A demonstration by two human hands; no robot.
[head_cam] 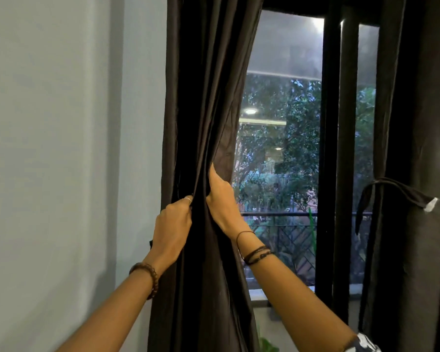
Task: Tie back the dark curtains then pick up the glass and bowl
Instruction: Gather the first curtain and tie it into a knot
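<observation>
The pale wall (54,148) occupies the left side of the view; the window (282,153) with its black frame (329,148) occupies the centre, showing foliage and a balcony railing outside. The left dark curtain (201,97) hangs between wall and glass, gathered into vertical folds. The right dark curtain (417,123) hangs at the right edge, with a dark tie-back strap (391,185) looped across it (one end carries a white tag).

The left hand (172,229) is closed on the left curtain's outer folds, fingers curled into the fabric. The right hand (220,199) grips the inner edge of the same curtain, thumb pointing upward. The two hands lie just beside each other, the bunched fabric between them. A beaded bracelet (148,276) sits on the left wrist; dark cords (255,252) circle the right wrist.
</observation>
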